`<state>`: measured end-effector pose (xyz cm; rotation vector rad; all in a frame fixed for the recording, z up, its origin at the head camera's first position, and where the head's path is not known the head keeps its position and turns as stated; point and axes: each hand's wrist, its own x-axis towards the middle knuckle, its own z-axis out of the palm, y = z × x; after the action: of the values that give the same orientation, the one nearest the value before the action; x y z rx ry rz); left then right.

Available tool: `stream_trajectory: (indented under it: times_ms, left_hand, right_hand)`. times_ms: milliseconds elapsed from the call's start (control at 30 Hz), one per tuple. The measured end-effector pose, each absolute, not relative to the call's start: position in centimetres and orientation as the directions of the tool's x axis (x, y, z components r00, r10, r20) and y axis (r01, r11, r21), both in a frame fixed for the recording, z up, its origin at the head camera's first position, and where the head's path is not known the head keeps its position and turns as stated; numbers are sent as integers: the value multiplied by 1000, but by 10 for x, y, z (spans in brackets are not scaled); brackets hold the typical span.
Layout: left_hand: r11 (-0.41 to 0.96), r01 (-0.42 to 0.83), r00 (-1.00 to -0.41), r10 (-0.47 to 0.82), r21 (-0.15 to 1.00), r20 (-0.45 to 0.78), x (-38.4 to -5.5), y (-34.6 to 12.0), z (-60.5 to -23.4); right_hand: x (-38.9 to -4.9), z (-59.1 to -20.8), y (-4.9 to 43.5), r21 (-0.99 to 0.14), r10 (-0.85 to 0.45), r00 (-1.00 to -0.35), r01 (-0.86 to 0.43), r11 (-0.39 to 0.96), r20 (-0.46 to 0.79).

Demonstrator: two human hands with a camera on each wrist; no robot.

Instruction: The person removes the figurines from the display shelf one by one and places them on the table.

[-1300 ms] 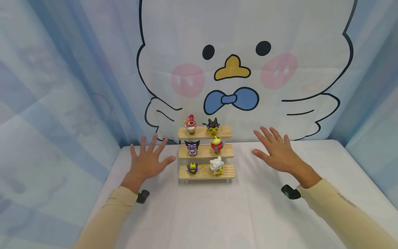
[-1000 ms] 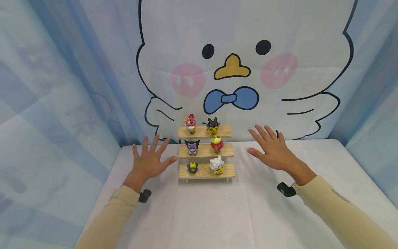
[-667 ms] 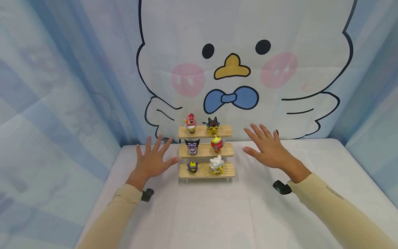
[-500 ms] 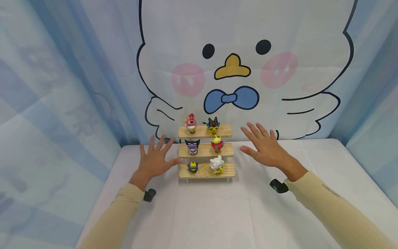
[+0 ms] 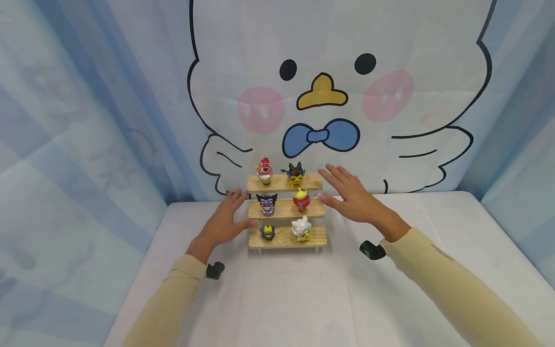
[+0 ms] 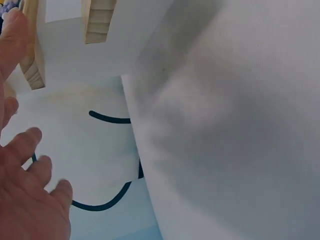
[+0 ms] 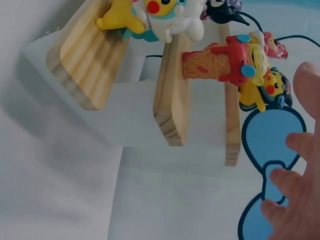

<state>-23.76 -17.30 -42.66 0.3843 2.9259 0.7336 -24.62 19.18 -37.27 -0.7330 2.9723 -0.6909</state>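
1. The display shelf (image 5: 321, 238) stands on the table (image 5: 286, 299), near its back edge, before the cloth backdrop (image 5: 407, 144).
2. On the top tier (image 5: 279, 184), rearmost: bear figurine (image 5: 265, 172) left, Pikachu figurine (image 5: 296, 176) right.
3. On the middle tier (image 5: 284, 209): Kuromi figurine (image 5: 267, 205) left, alien figurine (image 5: 301, 201) right.
4. On the bottom tier (image 5: 283, 237), frontmost: small figurine (image 5: 268, 232) left, second Pikachu figurine (image 5: 301, 229) right.
5. The left hand (image 5: 225, 221) is just beside the shelf's left end; whether they touch is unclear.
6. The right hand (image 5: 354, 198) is just beside its right end.
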Motion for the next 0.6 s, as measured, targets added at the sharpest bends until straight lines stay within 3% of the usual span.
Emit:
stream_trajectory:
  times_ms: [333,600]
  left_hand:
    - [725,145,-974,223,673,-31,-239,-173,-435]
    - [558,116,-975,221,822,-13,-240,-171,-440]
  right_hand:
    - [-261,-363,177,-559,-481,-868,-460,691,120]
    - [-273,-358,158,-645,-400,-916,-324,692,30]
